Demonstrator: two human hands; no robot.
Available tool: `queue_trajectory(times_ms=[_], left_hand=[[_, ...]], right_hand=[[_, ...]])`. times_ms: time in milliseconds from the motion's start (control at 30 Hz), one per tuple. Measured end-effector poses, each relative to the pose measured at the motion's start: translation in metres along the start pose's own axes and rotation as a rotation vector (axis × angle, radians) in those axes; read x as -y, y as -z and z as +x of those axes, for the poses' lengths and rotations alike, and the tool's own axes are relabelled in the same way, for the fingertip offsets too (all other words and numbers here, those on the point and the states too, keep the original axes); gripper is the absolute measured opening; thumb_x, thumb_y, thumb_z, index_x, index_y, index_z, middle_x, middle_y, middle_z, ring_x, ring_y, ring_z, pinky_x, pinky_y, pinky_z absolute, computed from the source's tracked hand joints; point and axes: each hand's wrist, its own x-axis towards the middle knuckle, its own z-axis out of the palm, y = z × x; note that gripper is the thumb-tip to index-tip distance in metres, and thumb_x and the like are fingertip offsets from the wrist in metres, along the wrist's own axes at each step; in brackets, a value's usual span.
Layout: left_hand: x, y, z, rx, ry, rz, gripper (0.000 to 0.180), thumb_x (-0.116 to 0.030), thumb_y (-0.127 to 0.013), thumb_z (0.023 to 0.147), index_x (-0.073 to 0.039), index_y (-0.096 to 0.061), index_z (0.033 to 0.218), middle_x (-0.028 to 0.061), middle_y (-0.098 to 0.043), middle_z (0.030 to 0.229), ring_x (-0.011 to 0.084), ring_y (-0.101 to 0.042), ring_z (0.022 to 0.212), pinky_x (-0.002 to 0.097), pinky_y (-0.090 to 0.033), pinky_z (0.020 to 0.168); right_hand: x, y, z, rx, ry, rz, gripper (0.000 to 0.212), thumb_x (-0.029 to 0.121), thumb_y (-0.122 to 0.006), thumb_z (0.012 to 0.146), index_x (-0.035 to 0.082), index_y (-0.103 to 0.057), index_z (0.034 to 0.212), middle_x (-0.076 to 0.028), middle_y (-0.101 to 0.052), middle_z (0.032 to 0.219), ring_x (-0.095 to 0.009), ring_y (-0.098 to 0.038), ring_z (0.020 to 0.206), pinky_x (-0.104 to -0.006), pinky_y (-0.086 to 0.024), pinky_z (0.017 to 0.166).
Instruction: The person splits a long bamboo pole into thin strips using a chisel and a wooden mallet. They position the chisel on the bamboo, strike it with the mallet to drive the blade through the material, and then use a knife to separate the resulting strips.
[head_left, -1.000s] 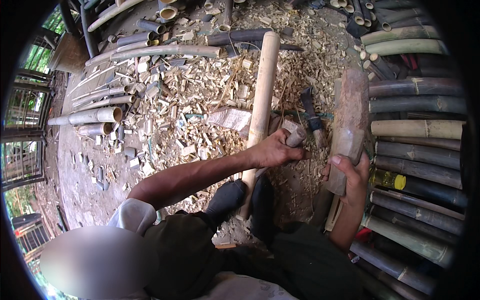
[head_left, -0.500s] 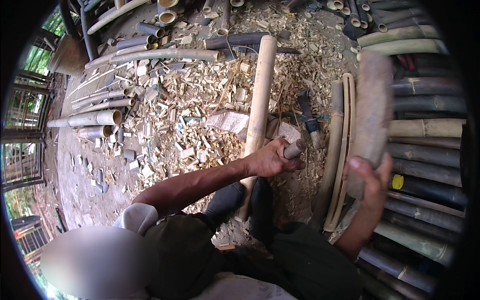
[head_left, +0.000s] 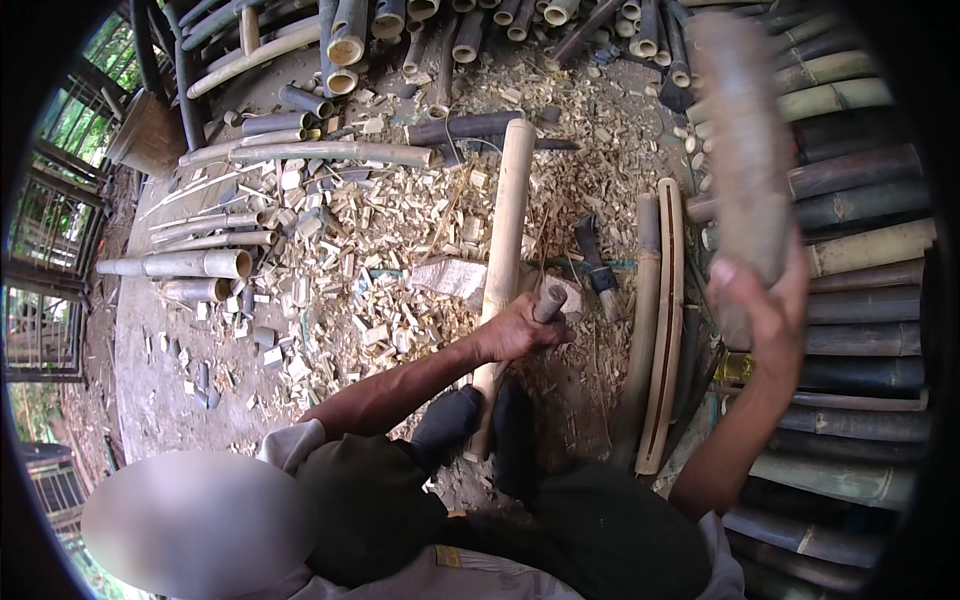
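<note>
On the chip-strewn floor (head_left: 330,300), the left hand (head_left: 515,335) grips a short tool handle (head_left: 549,300) against the pale bamboo pole (head_left: 507,250). The right hand (head_left: 765,310) holds a thick wooden club (head_left: 740,150) raised, blurred.

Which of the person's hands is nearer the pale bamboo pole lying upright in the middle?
Left. The left hand grips a tool handle right against the pale bamboo pole; the right hand is raised off to its right, holding a blurred club.

Bare floor (head_left: 150,350) at left gives open passage. Bamboo chips (head_left: 350,270) litter the centre; stacked bamboo poles (head_left: 860,300) block the right, cut culms (head_left: 400,25) the top.
</note>
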Motion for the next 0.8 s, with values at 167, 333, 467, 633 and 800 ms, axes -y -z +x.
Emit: queue_trajectory(times_ms=[167, 333, 467, 633, 800], left_hand=[[0.015, 0.0, -0.005, -0.009, -0.017, 0.095, 0.024, -0.023, -0.075, 0.092, 0.0, -0.074, 0.1, 0.0053, -0.068, 0.084, 0.0132, -0.064, 0.076, 0.0323, -0.053, 0.07], [-0.009, -0.016, -0.014, -0.172, 0.079, -0.154, 0.019, -0.014, -0.072, 0.086, -0.001, -0.065, 0.075, 0.0007, -0.056, 0.066, 0.0103, -0.05, 0.064, 0.0315, -0.043, 0.06], [0.007, -0.001, -0.009, 0.025, 0.163, -0.015, 0.03, -0.026, -0.077, 0.092, 0.0, -0.071, 0.107, 0.0034, -0.068, 0.088, 0.0098, -0.061, 0.077, 0.0279, -0.052, 0.068], [0.01, -0.007, -0.009, -0.062, 0.086, -0.116, 0.019, -0.017, -0.074, 0.089, -0.001, -0.065, 0.085, 0.0006, -0.059, 0.072, 0.0093, -0.054, 0.067, 0.0296, -0.045, 0.061], [0.059, -0.05, -0.053, 0.405, -0.253, 0.125, 0.007, -0.005, -0.072, 0.079, -0.006, -0.066, 0.077, 0.0065, -0.062, 0.071, 0.0173, -0.06, 0.066, 0.0342, -0.051, 0.061]], right_hand=[[-0.086, -0.029, -0.027, 0.382, 0.22, -0.58, 0.077, 0.015, -0.076, 0.07, -0.004, -0.047, 0.139, -0.023, -0.067, 0.109, -0.03, -0.069, 0.095, -0.0389, -0.056, 0.085], [-0.032, -0.021, -0.01, 0.493, -0.097, -0.504, 0.085, 0.024, -0.082, 0.066, -0.006, -0.047, 0.137, -0.025, -0.065, 0.118, -0.035, -0.067, 0.109, -0.0427, -0.051, 0.096], [-0.007, -0.008, -0.016, 0.149, -0.014, 0.04, 0.067, 0.02, -0.078, 0.076, -0.001, -0.05, 0.133, -0.013, -0.064, 0.11, -0.026, -0.066, 0.095, -0.0409, -0.053, 0.09], [-0.067, -0.052, -0.04, 0.48, -0.035, -0.527, 0.071, 0.02, -0.08, 0.069, -0.002, -0.05, 0.13, -0.026, -0.064, 0.104, -0.042, -0.066, 0.096, -0.0424, -0.053, 0.09], [-0.086, -0.029, -0.041, 0.281, -0.06, -0.028, 0.071, 0.017, -0.081, 0.072, -0.002, -0.049, 0.133, -0.012, -0.064, 0.108, -0.023, -0.065, 0.095, -0.0391, -0.054, 0.086]])
